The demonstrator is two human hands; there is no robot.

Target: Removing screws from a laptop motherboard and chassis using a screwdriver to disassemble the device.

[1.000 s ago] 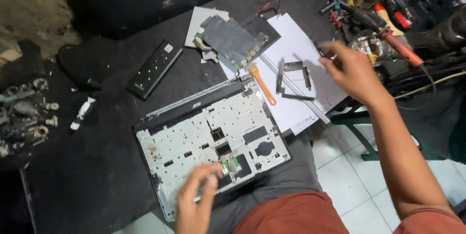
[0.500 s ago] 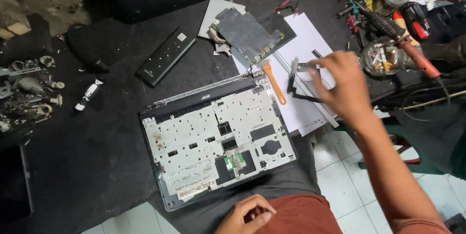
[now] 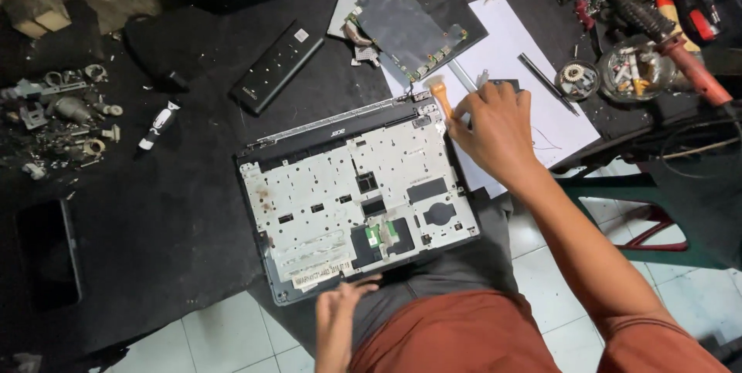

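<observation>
The right hand lay curled over an orange-handled screwdriver on the white paper, just off the laptop shell's two o'clock corner; whether the fingers had clamped on it could not be told. The tool's long axis ran roughly from eleven to five o'clock, its handle end showing at the hand's ten o'clock. The left hand, loosely open and holding nothing, rested far off at the shell's six o'clock edge.
</observation>
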